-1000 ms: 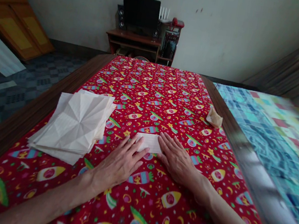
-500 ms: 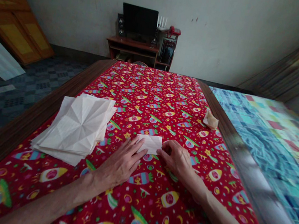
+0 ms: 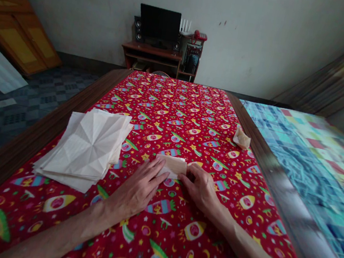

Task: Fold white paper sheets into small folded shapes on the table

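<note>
A small folded paper [image 3: 173, 166] lies on the red cloth between my two hands. My left hand [image 3: 141, 184] holds its left end against the cloth, fingertips over the top and thumb along the near edge. At the right end, my right hand [image 3: 199, 187] has a flap of the paper pinched between thumb and curled fingers. A darker, tan-looking layer now shows on the upper part, with a paler strip below. Left of my hands is a stack of creased white paper sheets [image 3: 92, 143], the top one marked with radiating folds.
A patterned red cloth [image 3: 180, 117] covers the wooden table [image 3: 269, 169]. Near its right edge sits a small folded paper piece [image 3: 241, 138]. Beyond are a desk with a monitor [image 3: 159, 23] and a red telephone [image 3: 200, 36]. A checked bed [image 3: 310, 154] adjoins on the right.
The paper's right-hand flap has been turned, so a darker layer now faces up where it looked plain white. My right hand has shifted slightly left; the left hand keeps its place.
</note>
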Demonstrator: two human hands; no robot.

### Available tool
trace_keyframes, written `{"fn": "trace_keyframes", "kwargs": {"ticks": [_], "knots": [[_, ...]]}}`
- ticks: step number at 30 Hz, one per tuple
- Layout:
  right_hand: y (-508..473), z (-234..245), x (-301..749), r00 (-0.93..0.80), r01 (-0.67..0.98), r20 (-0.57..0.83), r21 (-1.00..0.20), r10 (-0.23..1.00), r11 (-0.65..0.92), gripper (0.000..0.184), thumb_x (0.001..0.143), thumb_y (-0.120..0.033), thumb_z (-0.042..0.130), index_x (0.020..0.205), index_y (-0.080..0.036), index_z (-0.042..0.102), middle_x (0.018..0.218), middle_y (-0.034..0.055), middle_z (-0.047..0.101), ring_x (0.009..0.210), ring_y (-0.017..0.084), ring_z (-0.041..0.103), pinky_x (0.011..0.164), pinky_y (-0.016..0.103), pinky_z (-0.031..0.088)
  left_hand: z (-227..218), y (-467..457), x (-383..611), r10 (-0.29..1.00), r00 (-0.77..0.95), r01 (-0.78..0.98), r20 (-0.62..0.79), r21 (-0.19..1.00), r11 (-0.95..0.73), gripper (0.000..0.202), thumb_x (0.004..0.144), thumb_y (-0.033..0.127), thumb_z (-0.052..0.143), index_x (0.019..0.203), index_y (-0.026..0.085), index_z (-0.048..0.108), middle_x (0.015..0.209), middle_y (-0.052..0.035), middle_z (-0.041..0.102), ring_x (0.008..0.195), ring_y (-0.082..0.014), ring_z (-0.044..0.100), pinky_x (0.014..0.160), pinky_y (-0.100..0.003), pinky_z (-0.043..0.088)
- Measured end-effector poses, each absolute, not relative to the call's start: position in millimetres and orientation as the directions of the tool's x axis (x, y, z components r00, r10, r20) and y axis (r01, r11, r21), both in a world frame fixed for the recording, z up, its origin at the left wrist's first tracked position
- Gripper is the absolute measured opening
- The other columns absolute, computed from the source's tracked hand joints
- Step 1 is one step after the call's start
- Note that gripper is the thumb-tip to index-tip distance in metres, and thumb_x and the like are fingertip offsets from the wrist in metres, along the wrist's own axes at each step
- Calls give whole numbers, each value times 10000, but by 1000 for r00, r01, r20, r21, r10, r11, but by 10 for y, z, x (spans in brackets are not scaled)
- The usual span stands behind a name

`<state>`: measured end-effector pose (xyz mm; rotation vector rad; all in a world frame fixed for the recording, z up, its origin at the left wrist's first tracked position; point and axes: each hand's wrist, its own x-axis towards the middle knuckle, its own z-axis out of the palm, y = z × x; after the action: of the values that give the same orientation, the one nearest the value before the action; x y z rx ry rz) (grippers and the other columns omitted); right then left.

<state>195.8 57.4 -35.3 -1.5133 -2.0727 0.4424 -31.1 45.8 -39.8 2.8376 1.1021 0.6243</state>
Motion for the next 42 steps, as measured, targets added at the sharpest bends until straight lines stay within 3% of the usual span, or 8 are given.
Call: {"fn": "trace_keyframes", "kwargs": {"ticks": [6, 9, 12, 17, 20, 24, 35, 42], "knots": [[546, -236, 2018, -238, 682, 387, -586, 891, 437, 134, 868, -178, 513, 753, -179, 581, 731, 8, 577, 636, 113, 526, 585, 214, 399, -306, 452, -320, 651, 600, 648, 464, 196, -736, 635, 888, 28, 373, 1474, 205, 204, 1561, -133, 119, 1431, -307, 144, 1119, -537, 305], [572, -118, 2088, -230, 701, 627, -424, 744, 574, 90, 868, -149, 518, 833, -178, 595, 768, 28, 598, 673, 127, 538, 619, 233, 416, -230, 459, -335, 633, 552, 661, 543, 178, -729, 718, 877, 21, 405, 1496, 221, 100, 1564, -127, 104, 1426, -318, 158, 1115, -539, 305], [559, -66, 2108, -331, 765, 719, -174, 611, 620, 98, 882, -138, 513, 882, -172, 604, 816, 53, 623, 740, 155, 549, 678, 270, 421, -175, 463, -335, 602, 533, 660, 595, 153, -736, 773, 867, 18, 447, 1498, 215, 47, 1557, -142, 115, 1416, -328, 178, 1111, -548, 300], [450, -207, 1975, -553, 743, 549, -15, 626, 669, 197, 930, -160, 440, 828, -155, 609, 766, 55, 599, 700, 164, 494, 641, 285, 382, -184, 446, -269, 587, 597, 626, 547, 140, -767, 494, 893, 87, 501, 1364, 200, 402, 1419, -118, 400, 1317, -279, 359, 1075, -458, 379], [413, -294, 1914, -588, 732, 470, -37, 658, 681, 245, 940, -168, 422, 776, -164, 603, 731, 42, 572, 674, 162, 466, 613, 283, 359, -223, 434, -222, 591, 660, 583, 465, 180, -792, 258, 907, 150, 519, 1158, 173, 571, 1136, -75, 595, 1083, -227, 526, 954, -383, 472], [390, -318, 1966, -598, 699, 418, -146, 684, 700, 203, 942, -178, 443, 876, -162, 635, 803, 51, 590, 723, 158, 495, 631, 265, 381, -290, 438, -193, 606, 702, 551, 374, 254, -795, 159, 917, 152, 498, 1025, 151, 616, 906, -43, 622, 878, -193, 563, 795, -331, 507], [347, -363, 2110, -449, 622, 301, -570, 841, 537, 172, 915, -235, 535, 857, -164, 681, 758, 36, 610, 655, 112, 557, 582, 207, 405, -371, 546, -168, 773, 544, 517, 326, 595, -615, 125, 894, 225, 574, 817, 173, 658, 830, -12, 605, 763, -124, 578, 698, -228, 458], [355, -322, 2027, -355, 734, 278, -508, 892, 451, 194, 906, -256, 534, 772, -159, 636, 701, 26, 607, 606, 126, 555, 549, 230, 375, -268, 579, -110, 865, 462, 678, 197, 550, -488, 181, 877, 203, 566, 703, 167, 531, 754, 14, 525, 658, -109, 514, 616, -231, 392]]}}
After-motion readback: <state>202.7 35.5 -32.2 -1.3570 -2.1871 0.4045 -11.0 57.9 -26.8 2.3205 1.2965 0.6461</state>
